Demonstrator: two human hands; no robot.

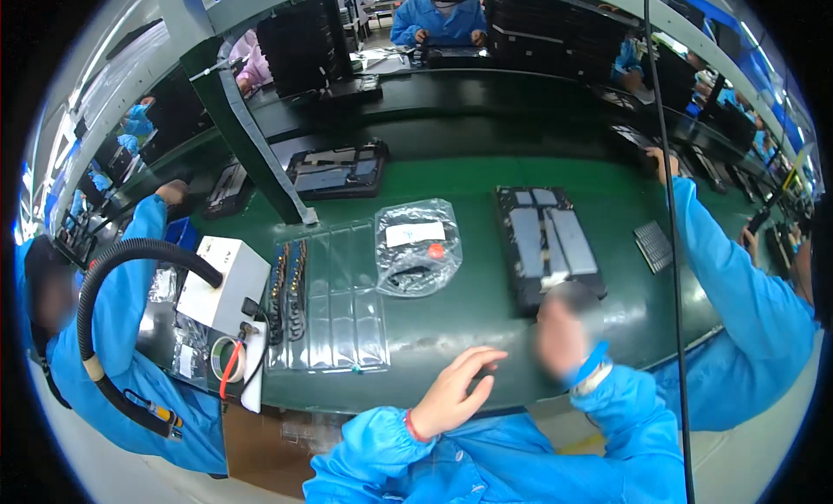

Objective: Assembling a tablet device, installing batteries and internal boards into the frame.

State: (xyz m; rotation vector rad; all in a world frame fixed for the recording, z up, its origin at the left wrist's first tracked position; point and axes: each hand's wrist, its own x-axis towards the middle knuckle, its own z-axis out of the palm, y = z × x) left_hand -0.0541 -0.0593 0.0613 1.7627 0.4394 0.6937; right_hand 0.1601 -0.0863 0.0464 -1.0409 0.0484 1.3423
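1. The left hand [453, 391] is open, palm turned toward the right hand, its fingers loosely bent over the near edge of the green table [473, 185].
2. The right hand [560, 335] is blurred; whether its fingers are closed, or touch anything, I cannot tell. It overlaps the near end of the black tray in view, and a blue strap [590, 363] circles its wrist.
3. The black tray [526, 298] lies just beyond the right hand, its long sides running away from the person. Inside it are grey panels [573, 241], with a narrow yellowish strip between the longer ones.
4. Beyond the left hand and slightly to its left lies a clear bag [408, 277], bearing a white label and an orange-red round sticker; its crumpled contents are hard to make out.
5. Farther left of the left hand, a clear divided tray [360, 330] lies flat. Two rows of dark, gold-flecked parts [297, 283] lie along its left side.
6. Left of that tray stands a white box [224, 283] with a black hose attached; a tape roll [218, 358] is just beside it, nearer the person.
7. Below the table edge, left of the left hand, a cardboard box [243, 448] has clear plastic in it.
8. Well beyond both hands sits another black tray [364, 192], also containing grey panels.
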